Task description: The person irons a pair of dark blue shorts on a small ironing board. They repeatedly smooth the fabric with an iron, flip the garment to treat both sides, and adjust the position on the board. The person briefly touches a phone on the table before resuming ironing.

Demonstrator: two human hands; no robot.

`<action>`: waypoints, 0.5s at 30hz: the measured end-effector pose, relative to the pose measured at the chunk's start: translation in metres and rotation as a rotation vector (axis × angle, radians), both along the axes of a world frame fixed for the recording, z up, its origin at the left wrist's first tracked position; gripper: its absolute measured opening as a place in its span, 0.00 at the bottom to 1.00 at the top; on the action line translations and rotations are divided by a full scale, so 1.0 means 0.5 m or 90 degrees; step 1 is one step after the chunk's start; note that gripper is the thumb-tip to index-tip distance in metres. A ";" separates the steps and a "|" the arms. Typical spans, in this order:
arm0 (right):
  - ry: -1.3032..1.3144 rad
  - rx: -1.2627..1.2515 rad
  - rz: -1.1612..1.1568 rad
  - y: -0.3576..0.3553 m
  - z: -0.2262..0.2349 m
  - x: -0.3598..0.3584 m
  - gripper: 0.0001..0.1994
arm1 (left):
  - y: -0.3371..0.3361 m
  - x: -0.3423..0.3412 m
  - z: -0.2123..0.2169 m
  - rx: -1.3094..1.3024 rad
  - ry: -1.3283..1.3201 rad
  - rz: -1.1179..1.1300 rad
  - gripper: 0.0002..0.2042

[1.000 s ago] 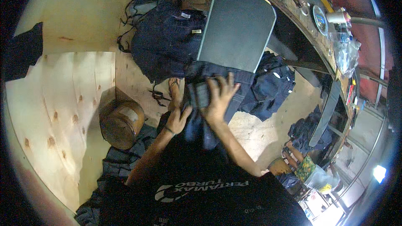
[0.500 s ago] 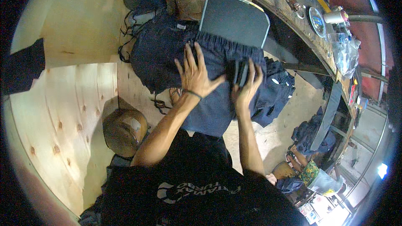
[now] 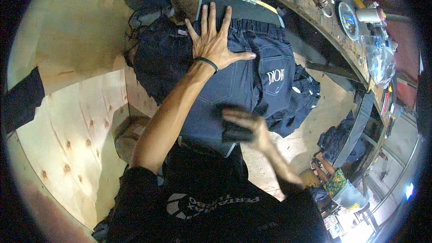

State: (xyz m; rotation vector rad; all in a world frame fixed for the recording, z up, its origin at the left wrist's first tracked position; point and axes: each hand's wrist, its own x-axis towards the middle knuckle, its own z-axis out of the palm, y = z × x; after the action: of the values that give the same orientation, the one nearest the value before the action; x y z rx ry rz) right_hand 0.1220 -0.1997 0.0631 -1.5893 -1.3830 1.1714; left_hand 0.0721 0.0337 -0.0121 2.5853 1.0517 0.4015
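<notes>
Dark blue denim pants point(image 3: 215, 91) with a gathered elastic waistband are drawn over a flat dark board point(image 3: 261, 11) with a pale rim; its far end sticks out past the waistband. My left hand point(image 3: 211, 47) lies flat with fingers spread, its fingertips over the waistband and onto the board. Lower down, my right hand point(image 3: 254, 130) grips a dark block-shaped tool point(image 3: 236, 132) over the cloth near my body. Motion blurs it, so its kind is unclear. A stitched back pocket point(image 3: 275, 74) with white lettering hangs at the board's right side.
At the right runs a wooden workbench point(image 3: 310, 20) bearing a round dish point(image 3: 348, 20), a white roll point(image 3: 370, 15) and plastic bags. More dark garments point(image 3: 157, 58) lie left of the board. Another person's legs point(image 3: 325, 164) show at lower right. A plywood wall point(image 3: 72, 139) stands left.
My left hand has moved up onto the waistband and board end. My right hand has swept the block down toward my body, uncovering the back pocket.
</notes>
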 end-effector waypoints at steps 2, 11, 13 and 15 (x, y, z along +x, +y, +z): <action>-0.040 0.071 -0.059 0.052 -0.005 0.046 0.30 | 0.003 0.003 -0.004 -0.014 0.012 0.000 0.75; 0.018 0.046 0.013 -0.105 -0.087 -0.041 0.29 | 0.001 0.004 -0.009 0.011 0.010 0.015 0.73; -0.020 0.067 -0.045 -0.115 -0.094 -0.051 0.29 | 0.003 0.005 -0.009 0.010 0.005 0.017 0.72; -0.057 0.075 -0.100 -0.094 -0.087 -0.047 0.29 | 0.004 0.003 -0.009 0.021 -0.050 0.014 0.72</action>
State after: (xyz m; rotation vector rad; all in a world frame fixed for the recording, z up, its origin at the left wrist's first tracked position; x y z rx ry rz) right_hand 0.0984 -0.2467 0.0193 -1.6506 -1.3306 0.9205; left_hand 0.0738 0.0357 -0.0167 2.5662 1.0567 0.5254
